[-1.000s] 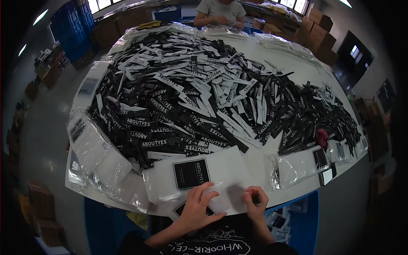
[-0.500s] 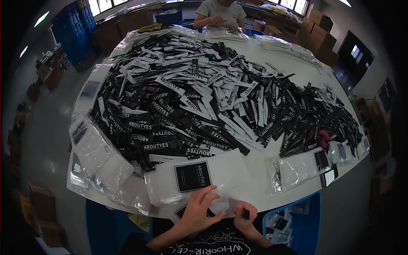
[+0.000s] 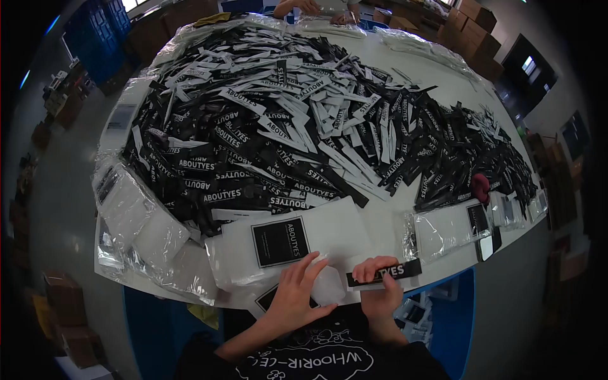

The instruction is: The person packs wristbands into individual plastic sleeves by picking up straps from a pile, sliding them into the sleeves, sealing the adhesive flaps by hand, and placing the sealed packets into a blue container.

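Near the front edge of the white table [image 3: 386, 231], my right hand [image 3: 380, 285] is closed on a black ABOUTYES strip packet [image 3: 405, 270] lying crosswise in its fingers. To its left, my left hand [image 3: 297, 292] has its fingers spread around a clear plastic bag [image 3: 329, 285] whose white inside shows. I cannot make out whether the fingers grip it. Just beyond the left hand lies a stack of white bags with a black ABOUTYES label [image 3: 280, 242]. Another black label shows partly behind the left wrist. A large heap of black and white strip packets [image 3: 253, 142] spreads beyond.
Clear-wrapped white packs [image 3: 149, 228] line the left edge, and more [image 3: 446, 229] lie at the right with a phone-like item [image 3: 486, 247]. A dark red object [image 3: 481, 188] rests on the heap. Blue bins [image 3: 457, 316] stand below. Another person's hands [image 3: 308, 6] are across the table.
My right hand has moved up, and the black packet in it now shows lengthwise. My left hand stays in nearly the same place. The camera view has tilted slightly downward.
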